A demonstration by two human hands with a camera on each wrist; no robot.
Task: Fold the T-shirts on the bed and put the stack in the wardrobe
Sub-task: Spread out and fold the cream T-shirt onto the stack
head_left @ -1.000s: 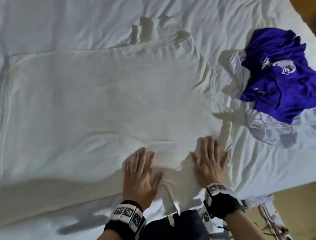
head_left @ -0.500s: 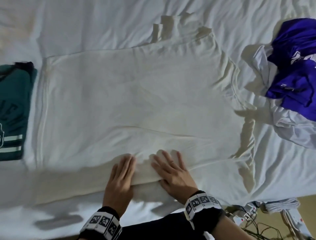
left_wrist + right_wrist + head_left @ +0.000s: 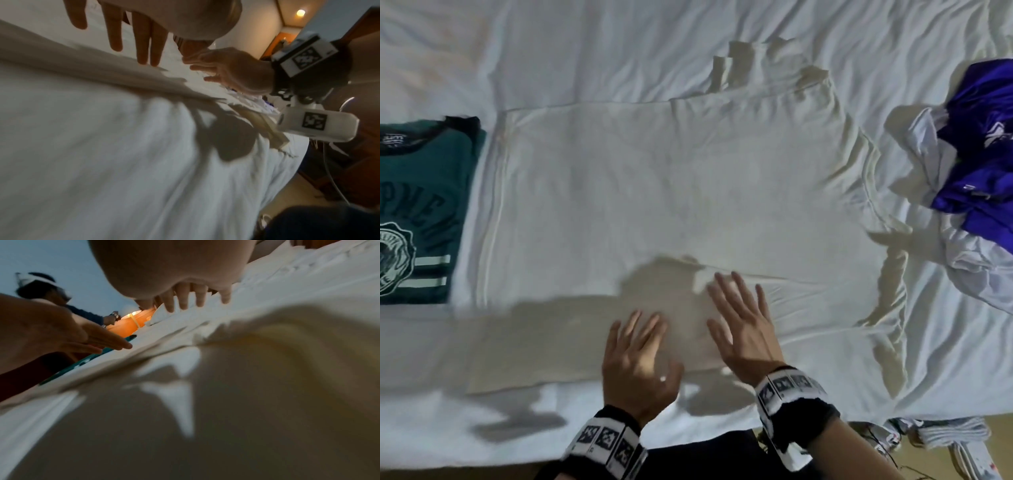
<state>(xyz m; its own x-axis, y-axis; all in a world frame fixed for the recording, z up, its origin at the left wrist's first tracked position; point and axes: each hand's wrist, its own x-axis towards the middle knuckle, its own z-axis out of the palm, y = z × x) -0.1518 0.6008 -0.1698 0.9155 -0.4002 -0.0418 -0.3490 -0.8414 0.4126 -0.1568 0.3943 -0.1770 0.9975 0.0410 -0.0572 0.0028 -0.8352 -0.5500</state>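
Two hands work a white T-shirt [image 3: 671, 205] spread flat on the bed [image 3: 585, 51], its collar end toward the crumpled heap; the left hand [image 3: 637, 359] and the right hand [image 3: 743, 329] sit side by side at the shirt's near edge, fingers [image 3: 726, 287] straight and splayed, gripping nothing; whether the palms press the cloth or hover just above it cannot be told from these views.

The risk, as judged from here: the near long edge appears turned over into a band, and flat hands sweeping along it could drag the soft cloth and skew that fold; the far sleeve lies bunched beyond the shirt and the collar end is wrinkled, so creases may be folded in if left unsmoothed.

The count: one white T-shirt being worked; one green T-shirt [image 3: 417, 212] folded, just beside the white shirt's hem end; one crumpled heap at the collar end holding a purple garment [image 3: 983, 164] on pale cloth [image 3: 976, 263], number of shirts within unclear; two hands; no wardrobe in view.
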